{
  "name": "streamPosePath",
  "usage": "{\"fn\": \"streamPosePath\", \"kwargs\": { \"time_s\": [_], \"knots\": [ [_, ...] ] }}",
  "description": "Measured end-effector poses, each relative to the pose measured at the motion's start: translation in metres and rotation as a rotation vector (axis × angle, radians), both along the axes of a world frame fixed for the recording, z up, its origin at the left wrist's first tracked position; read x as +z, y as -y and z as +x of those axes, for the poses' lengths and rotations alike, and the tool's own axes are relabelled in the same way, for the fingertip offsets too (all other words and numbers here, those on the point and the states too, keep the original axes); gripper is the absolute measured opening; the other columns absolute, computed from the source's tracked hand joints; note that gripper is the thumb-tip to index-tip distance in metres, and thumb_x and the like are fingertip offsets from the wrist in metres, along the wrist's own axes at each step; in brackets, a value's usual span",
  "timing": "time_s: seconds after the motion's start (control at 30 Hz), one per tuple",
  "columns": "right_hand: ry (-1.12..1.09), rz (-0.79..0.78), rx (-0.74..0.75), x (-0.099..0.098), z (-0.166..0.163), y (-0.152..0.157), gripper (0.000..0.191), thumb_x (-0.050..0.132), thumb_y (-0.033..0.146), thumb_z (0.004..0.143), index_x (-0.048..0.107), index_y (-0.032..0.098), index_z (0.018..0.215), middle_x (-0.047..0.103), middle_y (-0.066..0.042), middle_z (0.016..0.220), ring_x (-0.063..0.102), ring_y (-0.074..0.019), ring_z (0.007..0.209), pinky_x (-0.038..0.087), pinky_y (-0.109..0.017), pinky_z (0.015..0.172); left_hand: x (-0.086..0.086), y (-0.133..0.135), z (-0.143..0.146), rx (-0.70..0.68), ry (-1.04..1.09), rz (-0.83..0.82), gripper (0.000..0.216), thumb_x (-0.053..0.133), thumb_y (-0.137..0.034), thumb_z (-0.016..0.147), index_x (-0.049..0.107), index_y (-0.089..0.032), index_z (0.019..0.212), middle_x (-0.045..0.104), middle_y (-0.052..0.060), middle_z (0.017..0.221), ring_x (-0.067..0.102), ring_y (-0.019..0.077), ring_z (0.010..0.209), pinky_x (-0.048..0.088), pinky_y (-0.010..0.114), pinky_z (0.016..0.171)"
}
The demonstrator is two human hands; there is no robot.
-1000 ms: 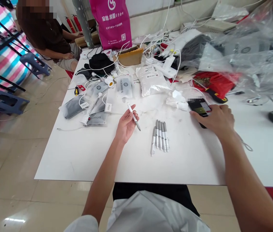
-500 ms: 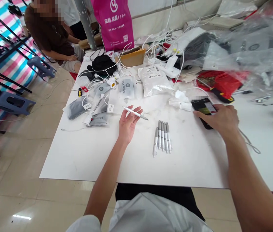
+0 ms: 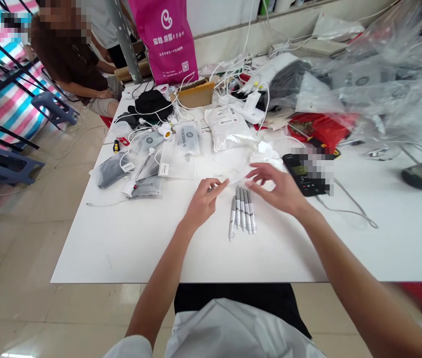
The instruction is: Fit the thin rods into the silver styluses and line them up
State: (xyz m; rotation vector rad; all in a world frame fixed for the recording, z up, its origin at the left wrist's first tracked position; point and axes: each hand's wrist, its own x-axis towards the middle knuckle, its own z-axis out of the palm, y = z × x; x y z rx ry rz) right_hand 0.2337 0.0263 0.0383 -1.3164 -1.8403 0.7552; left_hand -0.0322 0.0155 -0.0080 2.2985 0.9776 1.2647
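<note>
We find the markers (image 3: 241, 213) lying side by side near the middle of the desk (image 3: 95, 253), their long axes running roughly from the near edge toward the far edge. The left hand (image 3: 204, 203) lies left of the row's far end, its fingers loosely curled; we cannot tell whether it pinches anything. The right hand (image 3: 280, 191) lies right of that end, fingers spread and empty, and neither hand is clearly nearer. A faint streak (image 3: 235, 181) between the hands is too blurred to identify. Compared with the earlier frame, the right hand has left the phone (image 3: 302, 175), and the left hand no longer visibly holds a marker.
</note>
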Motion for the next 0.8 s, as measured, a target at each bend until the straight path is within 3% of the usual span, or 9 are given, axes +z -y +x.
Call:
{"fn": "streamPosePath", "kwargs": {
  "time_s": [0.13,0.27,0.37,0.5,0.67,0.8],
  "knots": [
    [-0.059,-0.242,0.248,0.0,-0.031,0.004,0.049,0.062,0.066,0.097,0.077,0.023,0.112,0.077,-0.006,0.088,0.066,-0.02,0.073,0.054,-0.034,0.07,-0.006,0.001,0.002,-0.009,-0.007,0.049,0.035,0.055,-0.022,0.107,0.066,-0.027,0.139,0.072,0.009,0.115,0.068,0.0191,0.108,0.058,0.035,0.094],
    [-0.066,-0.287,0.253,-0.014,-0.025,0.002,0.05,0.06,0.067,0.098,0.079,0.021,0.103,0.074,-0.005,0.085,0.061,-0.0186,0.072,0.048,-0.032,0.065,-0.002,-0.001,-0.003,0.067,-0.041,-0.03,0.024,0.063,-0.034,0.104,0.073,-0.023,0.122,0.073,0.009,0.106,0.071,0.019,0.097,0.058,0.034,0.087],
    [-0.057,-0.275,0.205,-0.023,-0.016,0.002,0.049,0.059,0.065,0.099,0.08,0.021,0.099,0.074,-0.004,0.086,0.057,-0.0169,0.069,0.044,-0.031,0.062,0.002,-0.002,-0.005,0.046,-0.051,-0.093,0.022,0.061,-0.038,0.105,0.076,-0.023,0.113,0.074,0.008,0.101,0.07,0.0184,0.092,0.056,0.033,0.084],
    [-0.062,-0.175,0.172,-0.025,-0.013,0.004,0.042,0.063,0.059,0.098,0.081,0.021,0.1,0.078,-0.006,0.093,0.061,-0.0187,0.075,0.046,-0.032,0.065,0.006,0.0,-0.002,0.043,-0.054,-0.23,0.027,0.056,-0.041,0.107,0.076,-0.023,0.109,0.076,0.006,0.094,0.067,0.0187,0.085,0.054,0.034,0.082],
    [-0.02,-0.053,0.211,-0.023,-0.018,0.007,0.037,0.059,0.052,0.102,0.08,0.022,0.103,0.075,-0.006,0.086,0.062,-0.0189,0.073,0.043,-0.031,0.057,0.011,0.002,0.0,0.074,-0.077,-0.438,0.035,0.052,-0.045,0.108,0.076,-0.023,0.096,0.075,0.003,0.083,0.063,0.0172,0.074,0.05,0.033,0.074],
    [-0.036,-0.064,0.162,-0.022,-0.018,0.007,0.039,0.059,0.054,0.101,0.079,0.02,0.101,0.074,-0.006,0.087,0.062,-0.0185,0.073,0.04,-0.03,0.053,0.014,0.001,-0.003,0.055,0.039,-0.467,0.028,0.066,-0.048,0.101,0.075,-0.024,0.11,0.076,0.003,0.09,0.066,0.0167,0.082,0.051,0.031,0.079]
  ]
}}
